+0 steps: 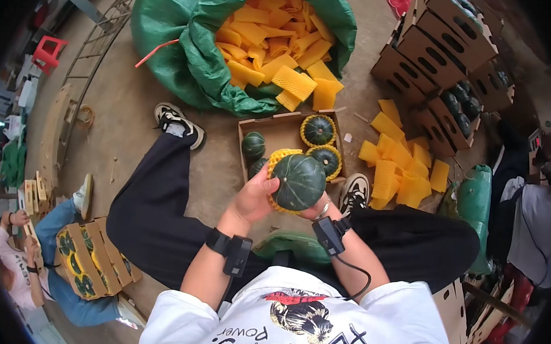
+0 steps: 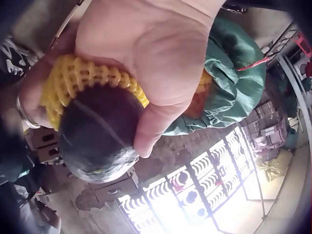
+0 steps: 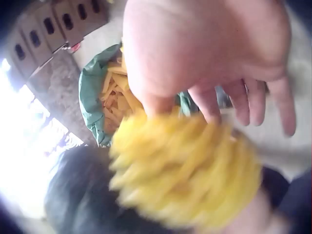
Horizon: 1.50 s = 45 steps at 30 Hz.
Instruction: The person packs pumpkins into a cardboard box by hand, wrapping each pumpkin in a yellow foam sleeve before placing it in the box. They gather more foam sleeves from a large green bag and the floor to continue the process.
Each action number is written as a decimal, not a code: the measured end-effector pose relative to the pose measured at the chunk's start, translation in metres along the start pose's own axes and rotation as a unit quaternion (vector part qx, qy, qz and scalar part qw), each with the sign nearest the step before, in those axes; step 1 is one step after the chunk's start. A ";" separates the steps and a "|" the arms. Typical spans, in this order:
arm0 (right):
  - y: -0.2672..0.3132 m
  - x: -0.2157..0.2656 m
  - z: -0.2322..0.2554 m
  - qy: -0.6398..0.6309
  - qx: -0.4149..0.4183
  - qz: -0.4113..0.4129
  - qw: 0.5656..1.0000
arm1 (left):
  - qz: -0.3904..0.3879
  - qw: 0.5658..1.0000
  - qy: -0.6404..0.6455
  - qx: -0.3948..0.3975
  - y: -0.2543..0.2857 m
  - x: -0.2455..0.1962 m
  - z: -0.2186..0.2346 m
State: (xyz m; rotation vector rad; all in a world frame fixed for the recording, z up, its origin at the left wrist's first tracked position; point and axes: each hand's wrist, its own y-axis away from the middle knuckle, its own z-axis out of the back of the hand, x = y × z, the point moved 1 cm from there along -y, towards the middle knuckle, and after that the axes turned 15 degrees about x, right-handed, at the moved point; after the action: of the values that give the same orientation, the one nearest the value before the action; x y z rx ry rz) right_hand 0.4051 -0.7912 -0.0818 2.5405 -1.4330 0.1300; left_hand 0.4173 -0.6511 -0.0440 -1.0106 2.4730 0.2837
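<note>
A dark green squash [image 1: 299, 182] sits partly inside a yellow foam net [image 1: 280, 156] in front of the person. The left hand [image 1: 253, 198] grips netting and squash, its thumb lying on the bare skin in the left wrist view. On the other side is the right hand [image 1: 314, 210], largely hidden by the squash in the head view. In the right wrist view its thumb and index finger meet the edge of the blurred net [image 3: 185, 170], while its other fingers extend loosely. Below the hands, a cardboard box [image 1: 278, 123] holds netted squashes [image 1: 319, 130] and bare ones [image 1: 253, 145].
A green sack [image 1: 169, 46] full of yellow nets [image 1: 252, 32] stands beyond the box. More nets [image 1: 396, 160] lie on the floor at right, near stacked cartons [image 1: 421, 61]. The person's shoes [image 1: 180, 125] flank the box. Another person [image 1: 23, 270] sits at far left by packed boxes.
</note>
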 end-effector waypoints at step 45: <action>0.023 0.198 0.181 0.902 -0.258 -0.290 0.190 | 0.448 0.389 -0.795 -0.127 -0.136 0.056 0.114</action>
State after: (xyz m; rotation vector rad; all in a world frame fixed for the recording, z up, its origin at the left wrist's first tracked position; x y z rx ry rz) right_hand 0.4833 -1.0102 -0.2173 0.5291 0.5491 1.4062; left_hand 0.5154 -0.7426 -0.1738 0.6937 0.7134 1.2124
